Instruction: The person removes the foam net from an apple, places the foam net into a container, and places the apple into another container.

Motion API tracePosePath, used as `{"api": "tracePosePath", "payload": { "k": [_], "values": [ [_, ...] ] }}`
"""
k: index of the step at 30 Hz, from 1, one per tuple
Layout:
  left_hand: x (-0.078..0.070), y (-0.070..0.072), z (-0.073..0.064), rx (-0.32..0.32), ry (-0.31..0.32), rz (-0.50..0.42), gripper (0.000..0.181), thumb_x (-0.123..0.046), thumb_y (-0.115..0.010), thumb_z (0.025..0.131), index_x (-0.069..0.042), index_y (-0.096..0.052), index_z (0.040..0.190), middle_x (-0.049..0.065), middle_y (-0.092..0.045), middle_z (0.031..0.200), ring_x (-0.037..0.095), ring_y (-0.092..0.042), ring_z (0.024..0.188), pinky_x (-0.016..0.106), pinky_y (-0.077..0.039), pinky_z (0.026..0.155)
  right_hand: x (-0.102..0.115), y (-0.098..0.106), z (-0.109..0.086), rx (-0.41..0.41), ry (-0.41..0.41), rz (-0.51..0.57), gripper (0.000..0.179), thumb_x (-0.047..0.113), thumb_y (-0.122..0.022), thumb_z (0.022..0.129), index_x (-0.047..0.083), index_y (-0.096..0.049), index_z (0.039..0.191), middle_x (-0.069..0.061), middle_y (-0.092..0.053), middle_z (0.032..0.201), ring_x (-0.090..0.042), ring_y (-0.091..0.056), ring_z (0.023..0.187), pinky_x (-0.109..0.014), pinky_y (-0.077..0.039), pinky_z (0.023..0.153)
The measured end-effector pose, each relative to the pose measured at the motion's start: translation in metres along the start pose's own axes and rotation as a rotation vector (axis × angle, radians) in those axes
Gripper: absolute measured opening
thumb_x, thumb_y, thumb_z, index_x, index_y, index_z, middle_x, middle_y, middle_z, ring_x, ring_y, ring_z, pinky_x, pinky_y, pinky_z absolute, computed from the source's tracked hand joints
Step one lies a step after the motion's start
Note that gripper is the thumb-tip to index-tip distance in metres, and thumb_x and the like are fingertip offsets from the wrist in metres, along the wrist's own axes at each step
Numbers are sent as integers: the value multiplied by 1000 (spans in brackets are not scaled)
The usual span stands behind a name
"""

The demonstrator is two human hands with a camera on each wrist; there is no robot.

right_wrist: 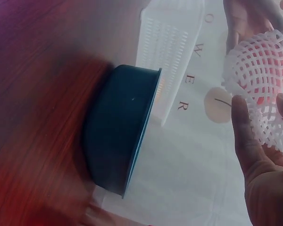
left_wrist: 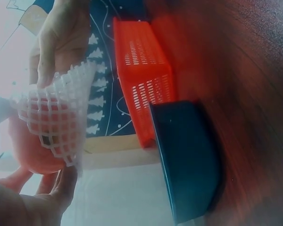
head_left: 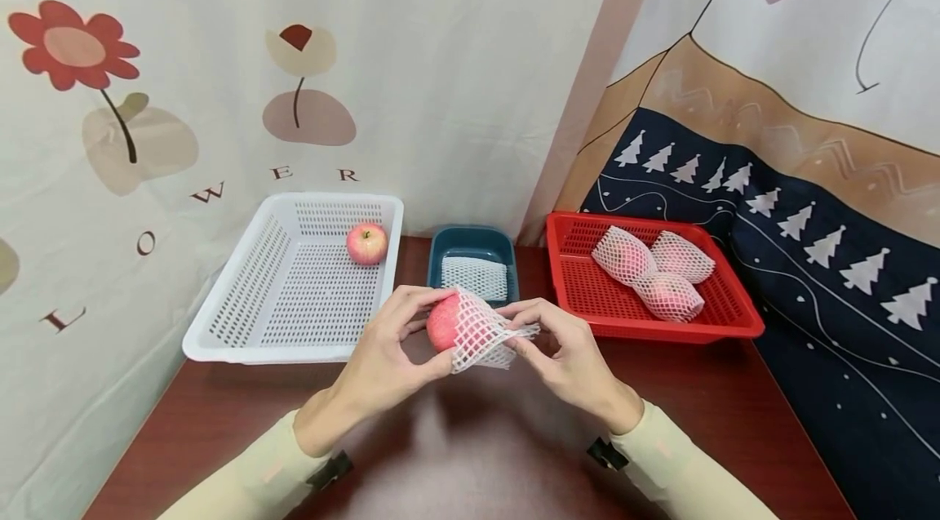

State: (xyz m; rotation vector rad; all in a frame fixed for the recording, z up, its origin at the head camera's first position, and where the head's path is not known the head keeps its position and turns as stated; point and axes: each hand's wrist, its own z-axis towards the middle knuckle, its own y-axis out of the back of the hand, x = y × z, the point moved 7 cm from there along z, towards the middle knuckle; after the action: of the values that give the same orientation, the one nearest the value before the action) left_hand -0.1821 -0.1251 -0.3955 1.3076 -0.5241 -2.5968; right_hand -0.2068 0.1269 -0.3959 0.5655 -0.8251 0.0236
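Centrally, above the dark red table (head_left: 499,463), the left hand (head_left: 378,353) grips a red apple (head_left: 442,326), its thumb and fingers curled round the left side. The right hand (head_left: 569,353) pinches the loose right end of a white foam net (head_left: 481,331) between thumb and fingers. The net covers the right part of the apple, while the left part is bare; the left thumb seems to touch the net's edge, though the wrist view is hazy there. Just beyond the hands sits a teal tray (head_left: 473,234) with a flat foam sleeve (head_left: 474,278) inside. To the left stands a white basket (head_left: 308,283), a bare apple (head_left: 367,244) at its far right. To the right, a red basket (head_left: 583,300) holds three netted fruits (head_left: 624,256) lying together.
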Motion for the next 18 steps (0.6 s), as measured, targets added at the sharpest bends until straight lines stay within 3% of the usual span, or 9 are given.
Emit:
{"api": "tracePosePath", "payload": {
  "k": [9, 18],
  "values": [
    [0, 3, 2, -28, 19, -8, 77, -11, -103, 87, -20, -69, 156, 1, -74, 146, 17, -78, 127, 24, -66, 109, 1, 8, 0, -18, 15, -46, 35, -2, -92, 96, 15, -78, 124, -11, -84, 130, -17, -80, 104, -31, -72, 77],
    [3, 4, 2, -46, 37, -16, 75, -15, -103, 89, -16, -67, 154, 3, -76, 146, 19, -80, 121, 20, -64, 109, -2, 13, -1, -2, -22, -116, 38, 3, -95, 95, 20, -80, 125, -2, -85, 119, -13, -63, 76, -24, -61, 61]
  ]
}}
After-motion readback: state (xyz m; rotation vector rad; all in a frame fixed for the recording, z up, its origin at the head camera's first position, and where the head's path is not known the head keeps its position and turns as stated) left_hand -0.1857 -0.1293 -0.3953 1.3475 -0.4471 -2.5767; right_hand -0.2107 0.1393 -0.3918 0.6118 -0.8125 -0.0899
